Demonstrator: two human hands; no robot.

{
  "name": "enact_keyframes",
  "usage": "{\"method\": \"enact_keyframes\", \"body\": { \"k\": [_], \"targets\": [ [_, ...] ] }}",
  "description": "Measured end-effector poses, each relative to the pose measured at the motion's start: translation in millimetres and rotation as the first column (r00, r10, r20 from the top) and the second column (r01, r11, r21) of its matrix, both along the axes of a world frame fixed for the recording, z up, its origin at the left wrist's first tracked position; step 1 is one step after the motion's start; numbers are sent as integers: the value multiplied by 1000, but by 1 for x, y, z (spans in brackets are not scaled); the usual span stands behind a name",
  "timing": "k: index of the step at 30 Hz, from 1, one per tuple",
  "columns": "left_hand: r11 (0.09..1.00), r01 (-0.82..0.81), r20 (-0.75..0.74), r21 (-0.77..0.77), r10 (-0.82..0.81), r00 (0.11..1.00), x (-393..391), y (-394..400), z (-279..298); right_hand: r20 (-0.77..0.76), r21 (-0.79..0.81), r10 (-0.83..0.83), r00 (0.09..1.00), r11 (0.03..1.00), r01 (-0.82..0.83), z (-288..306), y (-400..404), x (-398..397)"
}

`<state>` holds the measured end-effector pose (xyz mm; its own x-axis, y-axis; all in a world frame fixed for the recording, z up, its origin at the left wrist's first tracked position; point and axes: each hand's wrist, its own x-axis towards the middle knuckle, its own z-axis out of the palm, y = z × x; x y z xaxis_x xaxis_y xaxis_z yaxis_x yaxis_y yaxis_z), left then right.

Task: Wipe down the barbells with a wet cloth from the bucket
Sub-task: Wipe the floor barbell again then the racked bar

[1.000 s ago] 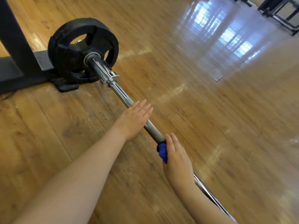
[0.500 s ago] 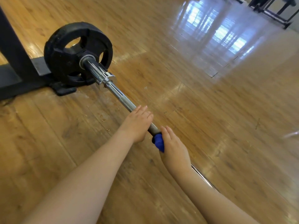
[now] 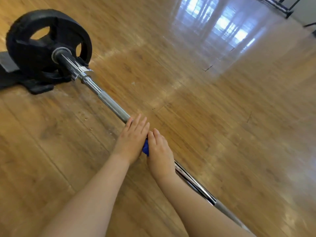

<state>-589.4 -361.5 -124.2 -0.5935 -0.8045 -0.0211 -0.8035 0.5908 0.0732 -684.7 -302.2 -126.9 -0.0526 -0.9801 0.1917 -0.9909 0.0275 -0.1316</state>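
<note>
Looking down at the wooden floor (image 3: 213,134), we see the barbell (image 3: 109,101) lying across it on a slant, from the upper left toward the lower right edge of the view. At its far end sits a black weight plate (image 3: 34,47), standing on its rim beside a dark flat base (image 3: 10,69) near the left edge.

Our two hands meet at the middle of the bar, touching each other. Our left hand (image 3: 131,139) lies flat over the shaft with fingers straight and together, pointing up the bar toward the plate; we see nothing curled inside it. Our right hand (image 3: 159,151) sits just behind it on the bar, and a bunched blue cloth (image 3: 145,148) shows between the two hands, pressed against the shaft under the right palm. Whether the right fingers wrap fully round the cloth we cannot tell, since we see only the back of the hand.

Behind the right wrist the shaft runs on shiny, then dull grey. Window light glares on the floor at the upper right, where dark metal frames (image 3: 282,7) stand. The view is somewhat blurred.
</note>
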Motion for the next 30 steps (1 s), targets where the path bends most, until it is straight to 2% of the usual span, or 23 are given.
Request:
{"method": "enact_keyframes", "body": {
  "k": [6,11,15,20,22,25,30],
  "targets": [
    [994,109,124,19,-111,986,0,-10,8,64,-9,-2,998,1000,3,-11,5,-9],
    [996,84,183,36,-89,979,-12,-7,12,103,18,-97,990,995,95,-8,43,-31],
    [999,44,177,0,-43,983,-20,9,11,82,59,-106,991,993,101,-2,57,-39],
    [994,107,240,22,-110,965,-20,21,14,125,91,-154,980,985,143,-1,39,-24],
    [991,135,275,24,-136,952,-23,21,19,115,73,-124,986,990,116,4,44,-29],
    [977,205,317,53,-211,925,-32,24,25,93,162,-72,993,985,56,4,68,-52],
    [968,235,287,87,-251,925,-51,45,24,100,209,-122,987,973,99,0,124,-94]
  ]
}}
